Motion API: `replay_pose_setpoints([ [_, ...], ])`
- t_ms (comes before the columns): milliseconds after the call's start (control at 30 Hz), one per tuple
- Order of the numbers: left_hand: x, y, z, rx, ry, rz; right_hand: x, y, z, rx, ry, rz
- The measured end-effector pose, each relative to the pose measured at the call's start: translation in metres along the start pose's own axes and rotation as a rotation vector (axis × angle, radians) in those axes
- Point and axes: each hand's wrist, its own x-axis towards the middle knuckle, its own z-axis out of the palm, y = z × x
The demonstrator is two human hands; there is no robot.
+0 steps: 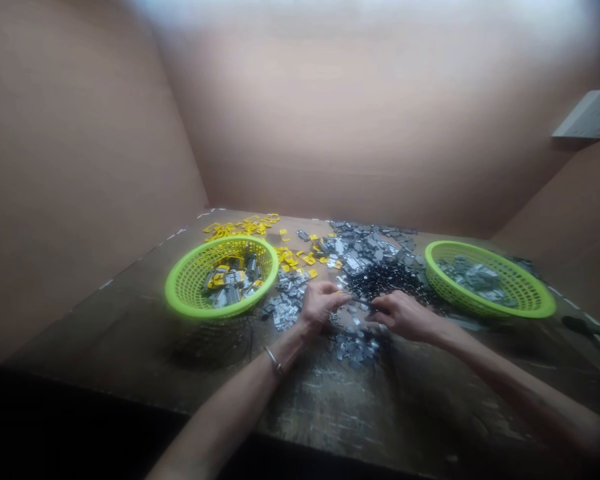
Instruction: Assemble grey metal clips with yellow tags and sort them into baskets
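Observation:
My left hand (pixel 319 303) and my right hand (pixel 403 315) meet over the middle of a worn table (pixel 330 400), fingers curled together. Between the fingertips sits a small grey metal part (pixel 359 301), pinched from both sides. Loose grey metal pieces (pixel 355 347) lie right under the hands. A pile of small black parts (pixel 383 277) lies just beyond the hands. A thin bracelet circles my left wrist.
A green basket (pixel 190 280) at left holds mixed yellow and grey parts. A second green basket (pixel 530 300) at right holds grey parts. Yellow pieces (pixel 240 228) and more grey pieces (pixel 365 247) are heaped at the back. Brown walls enclose the table.

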Motion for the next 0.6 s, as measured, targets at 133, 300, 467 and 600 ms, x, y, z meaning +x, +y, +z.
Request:
replay_pose_setpoints([
  [133, -0.001, -0.004, -0.001, 0.042, 0.048, 0.07, 0.002, 0.0, 0.001, 0.055, -0.002, -0.014],
  [300, 0.001, -0.008, -0.002, 0.124, 0.097, 0.123, 0.003, -0.002, 0.003, 0.07, 0.005, 0.003],
  [467, 0.005, 0.015, -0.009, 0.255, 0.161, 0.162, 0.004, -0.006, 0.006, 0.166, 0.073, 0.029],
  [600, 0.006, 0.056, -0.047, 0.567, 0.492, 0.295, 0.008, 0.01, 0.007, 0.096, 0.198, 0.195],
])
